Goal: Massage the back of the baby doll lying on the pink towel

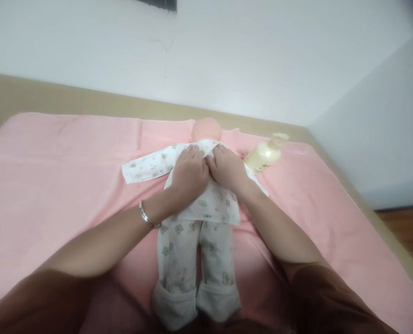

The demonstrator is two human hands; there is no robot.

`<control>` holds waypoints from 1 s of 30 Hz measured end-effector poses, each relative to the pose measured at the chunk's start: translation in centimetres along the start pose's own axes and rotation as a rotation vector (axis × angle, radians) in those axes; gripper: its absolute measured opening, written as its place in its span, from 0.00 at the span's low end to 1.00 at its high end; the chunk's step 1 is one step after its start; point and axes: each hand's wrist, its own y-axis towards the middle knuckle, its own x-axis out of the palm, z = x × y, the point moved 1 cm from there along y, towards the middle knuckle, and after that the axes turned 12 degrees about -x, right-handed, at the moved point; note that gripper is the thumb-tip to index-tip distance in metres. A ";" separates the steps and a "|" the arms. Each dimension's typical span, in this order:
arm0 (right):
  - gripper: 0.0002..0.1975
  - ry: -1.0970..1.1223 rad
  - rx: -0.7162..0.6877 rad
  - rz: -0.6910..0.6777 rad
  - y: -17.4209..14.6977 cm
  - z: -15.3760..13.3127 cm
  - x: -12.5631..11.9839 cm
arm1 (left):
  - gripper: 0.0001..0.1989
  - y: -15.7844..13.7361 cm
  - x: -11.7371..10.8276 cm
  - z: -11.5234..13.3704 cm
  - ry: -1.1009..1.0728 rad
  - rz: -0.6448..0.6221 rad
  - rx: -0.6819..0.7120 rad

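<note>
L hand (191, 170) + R hand (227, 169) both on doll's (207, 129) top (206, 202), can't tell if pinching; doll's lengthwise, head twd sheet's (60, 171) far edge.

Soft light brightens the wall (244, 60), while fine detail seems smeared.

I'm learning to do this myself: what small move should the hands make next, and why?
Probably smooth the shirt flat near its upper edge: the left hand and right hand are both on it there, just below the doll's head, where the cloth looks folded.
</note>
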 end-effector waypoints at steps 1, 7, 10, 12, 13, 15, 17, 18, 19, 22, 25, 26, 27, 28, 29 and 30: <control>0.15 0.003 -0.003 -0.006 0.0 0.0 0.0 | 0.20 -0.3 0.0 0.1 0.009 0.006 0.022; 0.16 -0.121 -0.058 0.056 -1.6 -1.8 -0.7 | 0.17 1.5 -0.7 -1.1 0.052 -0.076 0.014; 0.15 -0.129 -0.100 0.106 -1.9 -2.3 -0.5 | 0.17 2.8 -1.4 -1.7 0.101 -0.157 -0.152; 0.14 -0.082 -0.095 0.104 -1.5 -1.7 -0.2 | 0.20 2.7 -1.8 -1.3 0.176 -0.159 -0.169; 0.14 -0.046 -0.077 0.093 -1.1 -1.1 -0.1 | 0.21 2.4 -2.0 -1.0 0.226 -0.141 -0.142; 0.14 0.028 -0.036 0.068 -0.3 0.2 0.2 | 0.24 1.4 -2.1 -0.2 0.318 -0.092 -0.075; 0.14 0.065 -0.012 0.052 0.4 1.1 0.4 | 0.26 0.3 -2.0 0.4 0.373 -0.055 -0.022; 0.15 0.062 -0.008 0.047 0.5 1.3 0.5 | 0.26 0.0 -2.0 0.5 0.382 -0.042 -0.006; 0.15 0.044 -0.006 0.044 0.5 1.3 0.5 | 0.25 -0.2 -1.9 0.6 0.380 -0.035 -0.001; 0.19 -0.085 -0.018 0.044 -0.3 0.3 0.3 | 0.23 0.1 -2.0 0.4 0.332 -0.046 -0.030; 0.24 -0.227 -0.044 0.055 -1.7 -1.5 -0.1 | 0.25 1.0 -2.4 0.0 0.302 -0.110 -0.069; 0.24 -0.254 -0.049 0.063 -2.2 -2.1 -0.2 | 0.26 1.4 -2.5 -0.1 0.299 -0.134 -0.077; 0.24 -0.269 -0.052 0.074 -2.5 -2.5 -0.4 | 0.27 1.7 -2.6 -0.3 0.295 -0.156 -0.084; 0.23 -0.272 -0.053 0.082 -2.7 -2.8 -0.5 | 0.27 1.9 -2.6 -0.3 0.289 -0.174 -0.092; 0.22 -0.265 -0.057 0.088 -2.7 -2.9 -0.6 | 0.27 2.1 -2.6 -0.4 0.281 -0.188 -0.101; 0.22 -0.248 -0.061 0.090 -2.7 -3.0 -0.6 | 0.27 2.3 -2.5 -0.5 0.272 -0.196 -0.111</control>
